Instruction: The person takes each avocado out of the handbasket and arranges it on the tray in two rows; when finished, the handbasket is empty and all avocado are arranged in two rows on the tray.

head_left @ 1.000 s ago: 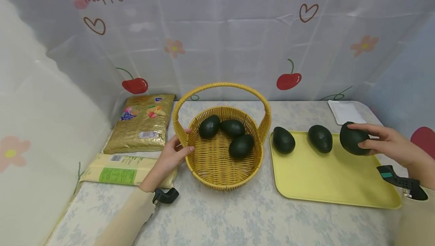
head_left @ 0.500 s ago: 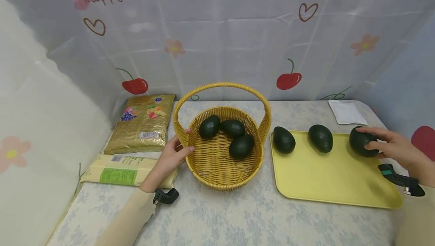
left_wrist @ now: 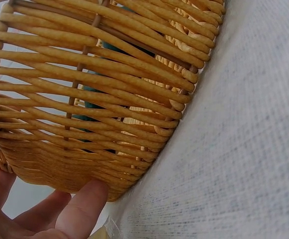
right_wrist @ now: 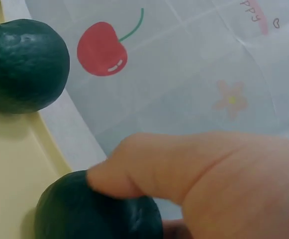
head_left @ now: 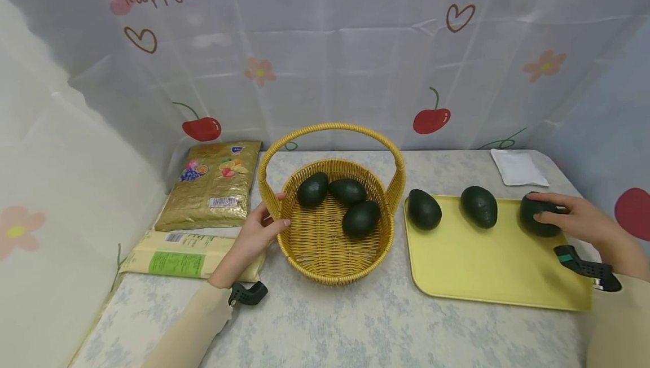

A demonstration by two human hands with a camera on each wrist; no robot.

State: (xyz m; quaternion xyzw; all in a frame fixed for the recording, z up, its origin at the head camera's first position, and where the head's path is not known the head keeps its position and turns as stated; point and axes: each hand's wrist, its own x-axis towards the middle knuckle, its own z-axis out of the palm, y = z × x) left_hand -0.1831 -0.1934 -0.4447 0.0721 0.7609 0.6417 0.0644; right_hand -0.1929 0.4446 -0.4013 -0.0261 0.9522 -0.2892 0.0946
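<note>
The left hand [head_left: 259, 230] is pinching a basket's side [head_left: 332, 279], the right hand [head_left: 584, 218] an avocado [head_left: 533, 218].
The right arm [head_left: 619, 323] is reaching out, holding this at the yellow tray's [head_left: 492, 266] back right. The backdrop [head_left: 335, 86] is showing "happy" twice. Three avocados [head_left: 360, 219] are lying inside the basket, two on the tray.

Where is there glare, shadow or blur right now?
Head: glints on the gold bag; soft shadow toward the right end of the yellow tray. Left wrist: basket weave reads clearly. Right wrist: faint sheen on the untouched avocado; right hand slightly soft.
</note>
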